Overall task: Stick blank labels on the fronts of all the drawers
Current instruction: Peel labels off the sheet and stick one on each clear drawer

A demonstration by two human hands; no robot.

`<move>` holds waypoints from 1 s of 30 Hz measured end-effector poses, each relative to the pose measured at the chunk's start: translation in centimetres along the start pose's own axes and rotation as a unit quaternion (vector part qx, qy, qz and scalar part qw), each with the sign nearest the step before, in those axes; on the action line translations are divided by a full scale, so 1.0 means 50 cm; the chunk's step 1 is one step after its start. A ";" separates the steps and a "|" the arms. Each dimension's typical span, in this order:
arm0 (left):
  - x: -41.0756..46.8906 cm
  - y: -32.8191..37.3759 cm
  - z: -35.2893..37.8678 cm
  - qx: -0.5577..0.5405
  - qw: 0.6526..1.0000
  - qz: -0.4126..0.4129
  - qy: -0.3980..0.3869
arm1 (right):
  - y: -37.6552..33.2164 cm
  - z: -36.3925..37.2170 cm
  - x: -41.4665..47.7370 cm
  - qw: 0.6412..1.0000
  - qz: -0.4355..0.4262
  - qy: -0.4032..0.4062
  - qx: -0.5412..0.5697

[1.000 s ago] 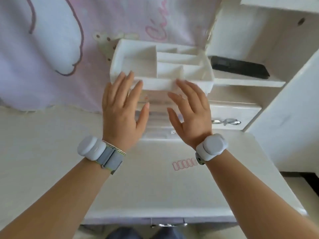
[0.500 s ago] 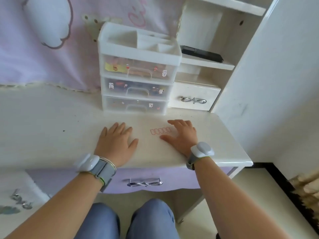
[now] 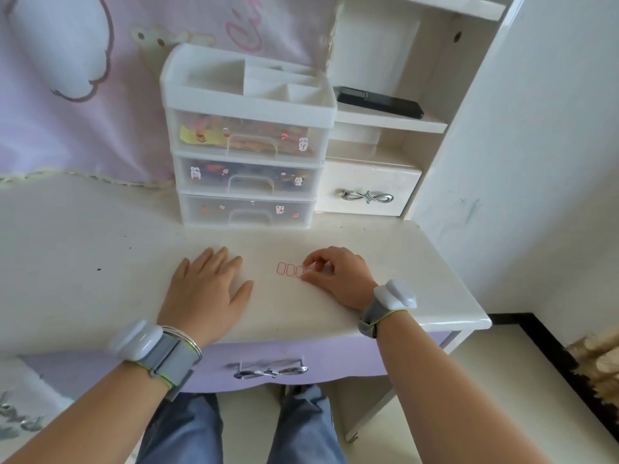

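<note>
Head view: left hand (image 3: 206, 289) flat, grip open; right hand (image 3: 338, 276) pinching red-outlined label strip (image 3: 290, 269) on glossy desk (image 3: 83, 262).

I see a glossy, smooth desk top (image 3: 100, 262), clear plastic drawers (image 3: 248, 179) — shiny metal handle (image 3: 367, 196), thin paper labels (image 3: 289, 270)

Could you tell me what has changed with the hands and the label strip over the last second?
Both hands dropped from the drawer organizer to the desktop. The left hand now lies flat; the right hand has curled its fingertips onto the right end of the red-outlined label strip, seemingly starting to peel one. The strip has not moved, the three drawers stay shut, and no blank label is stuck on yet.
</note>
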State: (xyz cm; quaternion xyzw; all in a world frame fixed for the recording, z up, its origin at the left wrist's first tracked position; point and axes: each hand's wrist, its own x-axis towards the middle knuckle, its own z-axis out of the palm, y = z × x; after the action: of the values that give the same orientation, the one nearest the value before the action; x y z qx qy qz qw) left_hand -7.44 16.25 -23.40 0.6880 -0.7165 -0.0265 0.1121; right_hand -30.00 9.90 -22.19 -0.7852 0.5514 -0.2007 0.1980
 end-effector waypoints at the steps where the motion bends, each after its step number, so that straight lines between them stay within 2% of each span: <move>1: 0.000 0.000 0.000 0.001 1.000 0.000 0.000 | 0.000 -0.001 0.003 1.000 0.001 -0.008 -0.001; 6: -0.001 -0.001 0.002 -0.001 1.000 -0.015 0.006 | -0.005 0.000 0.007 1.000 0.004 -0.020 0.009; 11: 0.004 -0.001 0.009 0.007 1.000 -0.012 0.014 | 0.001 0.008 -0.009 0.992 0.001 0.026 0.126; 18: 0.001 -0.003 0.008 0.002 1.000 -0.014 0.018 | 0.006 -0.002 -0.011 0.982 -0.018 -0.034 0.185; 27: 0.002 -0.007 0.010 -0.001 1.000 0.002 0.012 | 0.003 0.000 -0.017 0.965 -0.062 -0.041 0.253; 30: 0.014 -0.011 0.002 -0.069 0.996 -0.008 0.047 | -0.001 -0.003 -0.004 0.951 -0.056 -0.042 0.302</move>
State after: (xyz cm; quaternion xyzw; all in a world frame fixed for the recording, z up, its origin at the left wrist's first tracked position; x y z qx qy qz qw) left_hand -6.94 15.53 -23.52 0.6845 -0.7016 -0.0443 0.1928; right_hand -30.12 10.09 -22.04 -0.7263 0.4109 -0.3353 0.4373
